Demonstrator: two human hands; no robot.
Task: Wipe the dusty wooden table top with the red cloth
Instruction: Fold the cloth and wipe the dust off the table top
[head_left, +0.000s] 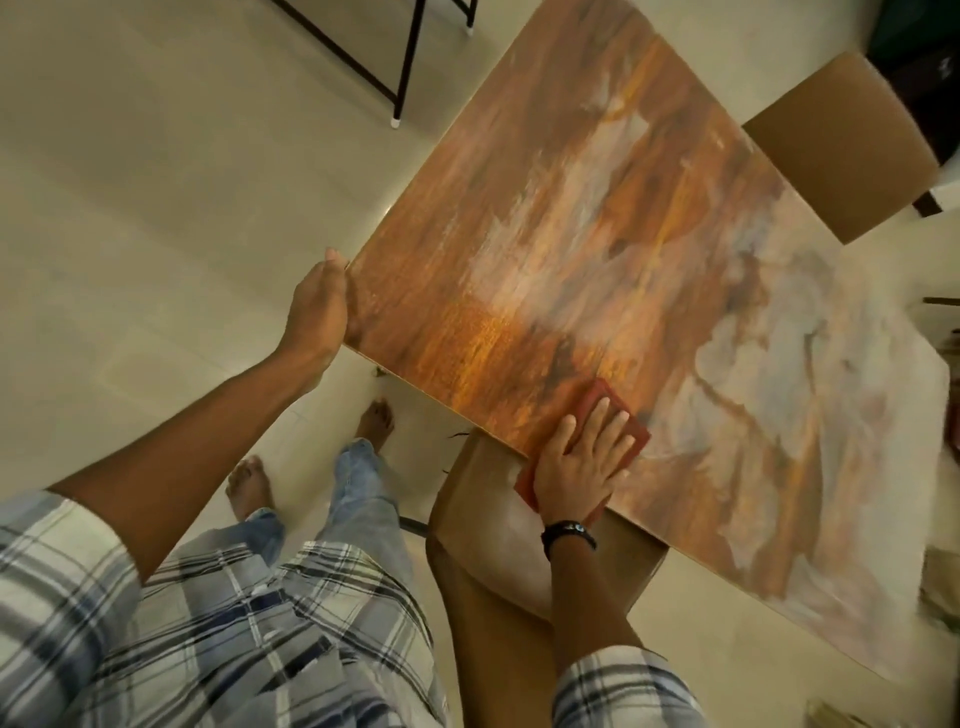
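The wooden table top (597, 249) fills the middle and right of the view, with pale dust smeared across its centre and right half and a cleaner brown strip near the left. A folded red cloth (602, 402) lies at the table's near edge. My right hand (579, 467) presses flat on the cloth with straight, spread fingers. My left hand (319, 306) rests against the table's near-left corner edge, fingers extended along the side.
A brown chair (493, 551) stands tucked under the near edge below my right hand. Another brown chair (841, 150) sits at the far right side. A black metal frame (405, 62) stands on the tiled floor at the top. My bare feet are beside the table.
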